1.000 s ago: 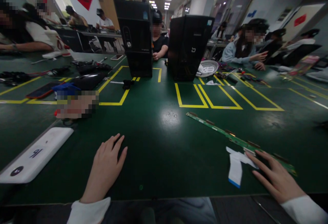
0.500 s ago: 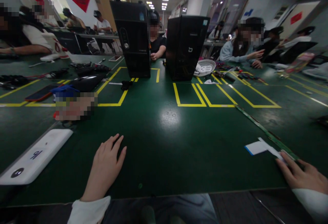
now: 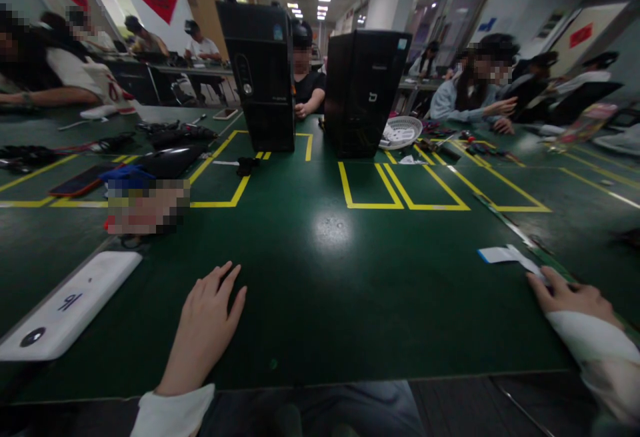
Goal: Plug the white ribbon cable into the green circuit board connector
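My left hand (image 3: 207, 323) lies flat on the green table (image 3: 320, 290), fingers stretched out, holding nothing. At the right edge my right hand (image 3: 570, 295) rests with its fingers curled over the near end of a long narrow green circuit strip (image 3: 510, 227) that runs away toward the yellow lines. A white flat ribbon cable with a blue tip (image 3: 503, 255) sticks out from the strip just beyond my fingertips. How tightly the fingers hold the strip is hard to see.
Two black computer towers (image 3: 260, 70) (image 3: 365, 90) stand upright at mid-table behind yellow taped boxes (image 3: 370, 193). A white flat device (image 3: 65, 307) lies at the near left; a phone (image 3: 75, 183), cables and a white basket (image 3: 403, 131) lie farther back. Other people sit around the tables.
My right hand has dragged the green strip and its ribbon cable to the right and away, swinging the strip from a diagonal across the table to along the right side. The left hand stayed put.
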`<state>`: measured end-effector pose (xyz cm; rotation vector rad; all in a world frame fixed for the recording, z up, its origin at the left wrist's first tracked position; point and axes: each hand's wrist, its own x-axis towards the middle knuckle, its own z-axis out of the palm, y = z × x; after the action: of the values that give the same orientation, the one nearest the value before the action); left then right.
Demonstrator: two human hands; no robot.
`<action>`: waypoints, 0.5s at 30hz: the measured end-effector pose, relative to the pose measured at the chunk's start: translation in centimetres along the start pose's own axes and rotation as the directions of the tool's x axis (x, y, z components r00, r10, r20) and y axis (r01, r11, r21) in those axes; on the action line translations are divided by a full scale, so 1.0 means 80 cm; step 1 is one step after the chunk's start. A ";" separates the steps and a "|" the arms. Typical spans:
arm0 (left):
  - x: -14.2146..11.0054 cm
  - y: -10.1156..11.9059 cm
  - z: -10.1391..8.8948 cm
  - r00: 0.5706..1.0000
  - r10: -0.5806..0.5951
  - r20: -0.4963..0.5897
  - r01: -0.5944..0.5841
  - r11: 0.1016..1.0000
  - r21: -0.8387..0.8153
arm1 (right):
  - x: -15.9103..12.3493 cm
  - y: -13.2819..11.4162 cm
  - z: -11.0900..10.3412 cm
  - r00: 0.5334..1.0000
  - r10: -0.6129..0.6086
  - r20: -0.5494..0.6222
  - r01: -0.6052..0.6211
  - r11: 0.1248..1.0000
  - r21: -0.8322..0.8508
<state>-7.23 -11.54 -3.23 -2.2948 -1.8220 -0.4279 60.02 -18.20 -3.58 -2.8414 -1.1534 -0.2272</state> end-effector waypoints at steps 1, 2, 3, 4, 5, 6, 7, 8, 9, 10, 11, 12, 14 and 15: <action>0.000 0.000 0.000 1.000 0.000 -0.001 0.000 1.000 -0.001 | -0.002 -0.006 -0.004 0.996 0.074 0.048 -0.074 0.997 0.008; 0.000 0.000 0.000 1.000 -0.001 -0.001 0.001 1.000 0.000 | -0.004 -0.012 -0.007 0.986 0.140 0.088 -0.142 0.990 0.016; 0.000 0.000 -0.001 1.000 -0.003 0.000 0.003 1.000 0.000 | -0.006 -0.018 -0.011 0.976 0.186 0.113 -0.191 0.981 0.028; 0.000 0.000 0.000 1.000 -0.006 0.001 0.006 1.000 0.001 | -0.009 -0.023 -0.014 0.971 0.208 0.117 -0.214 0.976 0.042; 0.000 0.000 0.000 1.000 -0.008 0.003 0.008 1.000 0.001 | -0.012 -0.028 -0.016 0.968 0.223 0.115 -0.230 0.972 0.054; 0.000 0.001 0.000 1.000 -0.008 0.005 0.008 1.000 0.001 | -0.014 -0.032 -0.018 0.965 0.235 0.114 -0.243 0.968 0.064; -0.001 0.001 0.000 1.000 -0.010 0.007 0.010 1.000 0.002 | -0.017 -0.035 -0.020 0.963 0.244 0.116 -0.253 0.965 0.071; -0.001 0.001 0.000 1.000 -0.012 0.009 0.012 1.000 0.002 | -0.019 -0.038 -0.021 0.961 0.252 0.116 -0.261 0.962 0.075; -0.001 0.001 0.000 1.000 -0.014 0.012 0.014 1.000 0.002 | -0.020 -0.041 -0.022 0.958 0.260 0.117 -0.270 0.960 0.075; -0.002 0.001 0.000 1.000 -0.014 0.015 0.014 1.000 0.001 | -0.021 -0.042 -0.022 0.956 0.270 0.117 -0.279 0.957 0.073; -0.002 0.001 -0.001 1.000 -0.013 0.019 0.013 1.000 0.000 | -0.021 -0.043 -0.022 0.954 0.277 0.117 -0.286 0.956 0.070; -0.002 0.001 -0.001 1.000 -0.012 0.022 0.012 1.000 0.000 | -0.021 -0.043 -0.021 0.953 0.280 0.116 -0.289 0.955 0.068; -0.002 0.001 -0.002 1.000 -0.008 0.023 0.008 1.000 0.002 | -0.017 -0.041 -0.016 0.956 0.272 0.110 -0.281 0.957 0.069; -0.002 0.001 -0.002 1.000 -0.006 0.019 0.006 1.000 0.003 | -0.014 -0.039 -0.013 0.960 0.263 0.100 -0.271 0.960 0.074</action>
<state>-7.18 -11.76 -3.11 -2.2997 -1.8369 -0.4052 56.95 -16.84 -2.71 -2.9124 -0.7561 -0.0328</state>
